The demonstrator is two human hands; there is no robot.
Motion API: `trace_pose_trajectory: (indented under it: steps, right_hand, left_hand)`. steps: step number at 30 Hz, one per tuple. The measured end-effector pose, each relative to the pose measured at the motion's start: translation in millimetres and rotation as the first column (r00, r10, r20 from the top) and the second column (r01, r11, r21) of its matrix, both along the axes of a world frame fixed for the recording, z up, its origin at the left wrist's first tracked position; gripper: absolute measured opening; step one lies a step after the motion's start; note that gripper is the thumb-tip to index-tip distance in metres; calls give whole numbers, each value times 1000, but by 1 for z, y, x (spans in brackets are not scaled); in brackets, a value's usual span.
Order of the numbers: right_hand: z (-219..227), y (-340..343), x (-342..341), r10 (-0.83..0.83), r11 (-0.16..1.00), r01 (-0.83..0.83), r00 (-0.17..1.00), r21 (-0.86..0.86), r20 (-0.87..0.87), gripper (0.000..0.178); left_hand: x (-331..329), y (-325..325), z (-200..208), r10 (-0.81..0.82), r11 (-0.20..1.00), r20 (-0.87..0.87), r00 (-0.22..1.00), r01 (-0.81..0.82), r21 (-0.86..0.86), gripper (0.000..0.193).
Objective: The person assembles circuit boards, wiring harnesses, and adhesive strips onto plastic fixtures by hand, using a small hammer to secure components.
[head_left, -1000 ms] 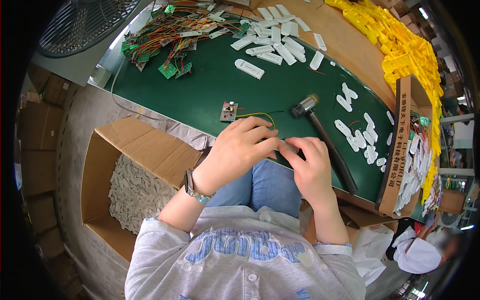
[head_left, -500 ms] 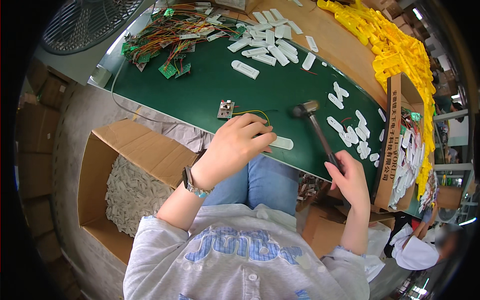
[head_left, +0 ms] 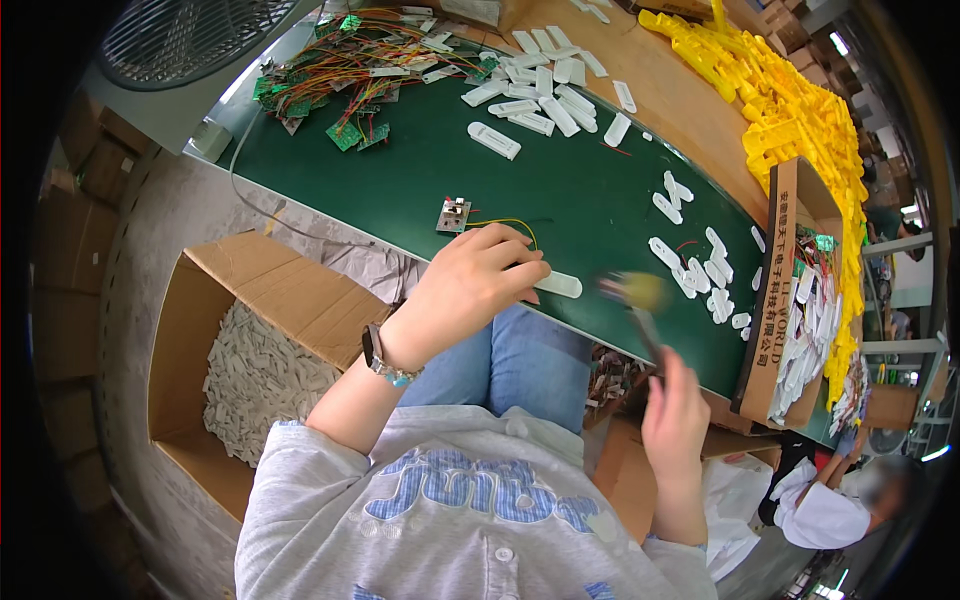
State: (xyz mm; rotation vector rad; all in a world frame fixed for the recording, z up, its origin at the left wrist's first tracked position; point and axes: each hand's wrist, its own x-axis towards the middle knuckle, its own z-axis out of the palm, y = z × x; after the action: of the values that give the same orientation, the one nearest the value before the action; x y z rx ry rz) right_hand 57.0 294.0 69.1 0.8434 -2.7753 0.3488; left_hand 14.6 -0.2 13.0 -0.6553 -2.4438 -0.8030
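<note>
At the near edge of the green table [head_left: 390, 190], my left hand [head_left: 480, 280] bends its fingers over a narrow white plastic casing [head_left: 562, 285], gripping one end against the tabletop. A small circuit board [head_left: 453, 214] with a switch lies just beyond that hand. Its yellow and dark wires run toward the fingers; where they end is hidden. My right hand [head_left: 676, 415] is closed around the handle of a hammer [head_left: 648, 335]. The hammer's head is smeared by motion, to the right of the casing and apart from it.
Green circuit boards with tangled wires [head_left: 340, 85] are heaped at the far left, beside white casings [head_left: 545, 90]. More casings [head_left: 700, 265] lie at right, near a cardboard box [head_left: 775, 300]. Yellow parts [head_left: 790, 120] are piled beyond. Lower left, an open carton [head_left: 290, 300] holds small white pieces. Someone sits lower right.
My right hand has moved left and nearer to me with the hammer, whose head is now lower and closer to the casing. My left hand keeps its hold.
</note>
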Motion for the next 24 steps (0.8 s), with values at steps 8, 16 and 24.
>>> trace_pose_trajectory:
  steps: [8, 16, 24]
  right_hand:
    - [-14, -5, 3, -31, 996, 32, 999, -82, 7, 48]
    - [-15, -19, -5, 27, 954, -51, 996, -297, -85, 46]
    - [-5, -27, -26, 30, 942, 5, 994, -335, 101, 40]
  left_hand:
    - [1, -1, -1, -23, 1000, 28, 999, 23, -3, 32]
    - [7, -1, 3, 25, 987, 177, 984, -52, 149, 53]
    - [7, -2, 2, 11, 986, 193, 981, -43, 163, 58]
